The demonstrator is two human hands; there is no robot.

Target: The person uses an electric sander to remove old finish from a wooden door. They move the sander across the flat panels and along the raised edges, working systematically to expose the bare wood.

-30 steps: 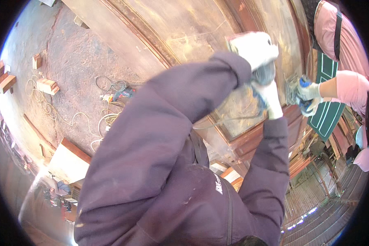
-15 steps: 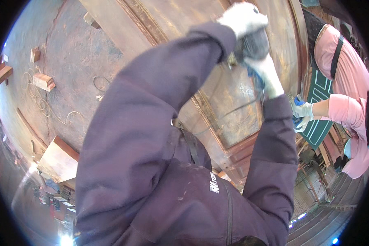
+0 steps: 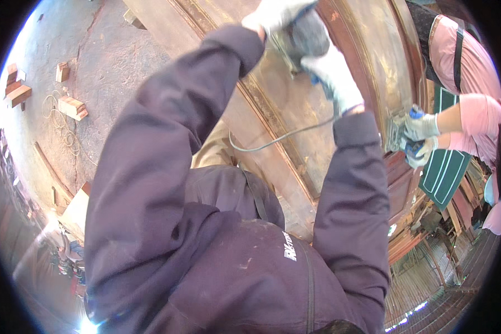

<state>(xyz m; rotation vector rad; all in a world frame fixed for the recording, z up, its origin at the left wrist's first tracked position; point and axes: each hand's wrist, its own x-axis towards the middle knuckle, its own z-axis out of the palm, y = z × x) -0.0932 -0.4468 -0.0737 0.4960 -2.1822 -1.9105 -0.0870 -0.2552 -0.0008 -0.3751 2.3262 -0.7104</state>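
Observation:
Both my hands, in white work gloves, grip a dark electric sander (image 3: 310,34) on a brown wooden panelled door (image 3: 367,61). My left hand (image 3: 279,13) is closed over its far left end. From the near right side my right hand (image 3: 336,79) wraps round the body, its fingers partly hidden. A metal plate shows at the sander's lower left, over a flat panel of the door beside a raised moulding (image 3: 278,122). The grey cord (image 3: 286,135) loops from near my right wrist down across the door.
To the right, a co-worker in pink presses gloved hands (image 3: 421,133) on another sander (image 3: 395,132) at the door's edge. A dark green panel (image 3: 444,170) lies beyond. Wood blocks (image 3: 72,107), a thin coiled wire (image 3: 55,119) and a wood strip (image 3: 53,170) lie on the left floor.
My hands and the sander have moved left and farther away across the door. The cord now hangs in a wider loop. The co-worker's hands have shifted slightly away, and the whole view has shifted a little.

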